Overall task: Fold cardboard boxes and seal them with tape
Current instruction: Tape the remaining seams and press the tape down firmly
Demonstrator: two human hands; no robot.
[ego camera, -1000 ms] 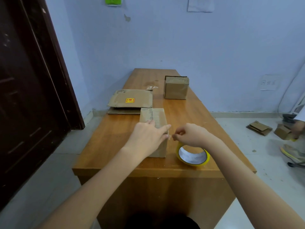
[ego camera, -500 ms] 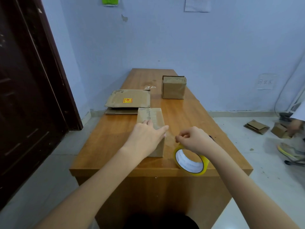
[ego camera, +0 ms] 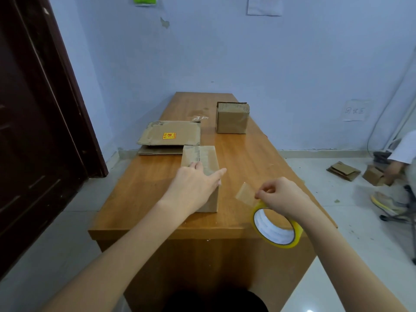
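Right hand [ego camera: 278,195], lower right of frame, has pulled away from the small brown cardboard box [ego camera: 203,176] at centre of the wooden counter [ego camera: 247,158], fingers pinching a loose clear tape strip [ego camera: 245,194] above the yellow tape roll [ego camera: 275,228], earlier beside the box. Left hand [ego camera: 194,186] stays flat, fingers straight, on the box. Likely tape is cut, the seam is almost sealed.

Walls: pale blue painted wall [ego camera: 281,64] is standing behind, carrying a white paper sheet [ego camera: 264,5] and a green patch [ego camera: 144,0].
Door: dark brown wooden door [ego camera: 33,109] is filling the left.
Floor: light grey tiled floor [ego camera: 351,212] is reflecting daylight.
Furniture: long orange-brown wooden table [ego camera: 245,154] is running toward the wall.
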